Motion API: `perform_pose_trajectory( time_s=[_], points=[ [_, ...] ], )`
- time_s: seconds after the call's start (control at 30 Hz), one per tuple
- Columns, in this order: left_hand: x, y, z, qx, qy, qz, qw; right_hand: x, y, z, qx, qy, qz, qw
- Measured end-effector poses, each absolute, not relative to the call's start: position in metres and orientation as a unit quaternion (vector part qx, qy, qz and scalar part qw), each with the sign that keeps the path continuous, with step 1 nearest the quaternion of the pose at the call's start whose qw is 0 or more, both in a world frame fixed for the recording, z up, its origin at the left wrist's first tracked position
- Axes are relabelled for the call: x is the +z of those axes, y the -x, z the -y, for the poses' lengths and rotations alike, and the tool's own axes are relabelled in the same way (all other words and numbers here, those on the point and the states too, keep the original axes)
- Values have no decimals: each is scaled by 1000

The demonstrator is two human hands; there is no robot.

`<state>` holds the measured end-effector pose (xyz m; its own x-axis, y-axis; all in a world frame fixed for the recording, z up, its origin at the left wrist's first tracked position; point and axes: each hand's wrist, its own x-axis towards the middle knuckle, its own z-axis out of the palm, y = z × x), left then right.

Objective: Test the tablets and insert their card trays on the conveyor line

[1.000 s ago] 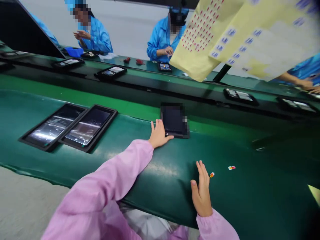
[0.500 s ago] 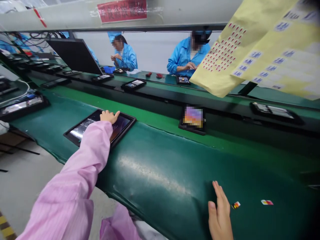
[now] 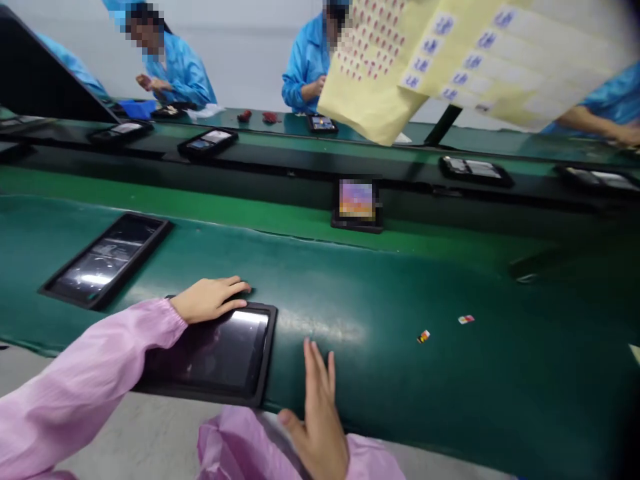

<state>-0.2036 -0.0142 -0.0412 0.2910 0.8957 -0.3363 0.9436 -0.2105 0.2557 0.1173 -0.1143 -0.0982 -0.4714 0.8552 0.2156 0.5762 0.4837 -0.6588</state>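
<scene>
Tablet (image 3: 213, 353) in a black frame sat on the near edge of the green conveyor belt (image 3: 400, 393), right in front of you, screen up and dark. Your left hand (image 3: 210, 300) lay across its top edge, palm down, fingers together and lightly curved. Hand looked open, no clear grip, pink sleeve (image 3: 85, 373) running in from the left. Your right hand (image 3: 320, 427) was wide open, fingers spread and pointing up the belt, holding nothing. It sat near the frame's right side, not touching it. Can't tell if its fingertips met the belt.

Around that: second black-framed tablet (image 3: 107, 260) on the belt to your left, well apart from your hands. Two small stickers (image 3: 423, 337) (image 3: 466, 319) lay on the belt to your right. Third tablet (image 3: 357, 203), screen pixelated, sat at the belt's far edge. Beyond it, more tablets in black trays lined a second belt (image 3: 300, 140). Yellow sheet of labels (image 3: 380, 73) hung blurred across the top right, blocking part of the view. Co-workers in blue smocks (image 3: 183, 73) (image 3: 305, 67) sat across the line, hands up at chest height, with a black monitor (image 3: 45, 73) at far left.
</scene>
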Motion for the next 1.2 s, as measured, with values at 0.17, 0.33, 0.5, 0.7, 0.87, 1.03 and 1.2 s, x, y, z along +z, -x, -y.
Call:
perform_pose_trajectory(
  time_s=[0.17,0.33,0.5,0.7,0.87,1.03,1.2],
  points=[
    [-48,201,11,-148,-760,-609,173,-87,-122,109,257,457,810,263],
    [-57,192,27,-171,-741,-622,187,-84,-137,117,201,538,777,258],
    [-60,187,42,-134,-767,-593,205,-88,-115,148,192,530,801,203],
    [-61,126,36,-91,-690,-704,138,-88,-132,81,191,583,756,229],
    [-64,54,7,46,-701,-711,40,-88,-170,34,178,654,693,244],
    [-65,31,-25,134,-788,-600,-32,-90,-168,50,191,655,677,276],
    [-66,30,-30,127,-808,-574,-40,-93,-157,62,185,647,678,295]
  ],
)
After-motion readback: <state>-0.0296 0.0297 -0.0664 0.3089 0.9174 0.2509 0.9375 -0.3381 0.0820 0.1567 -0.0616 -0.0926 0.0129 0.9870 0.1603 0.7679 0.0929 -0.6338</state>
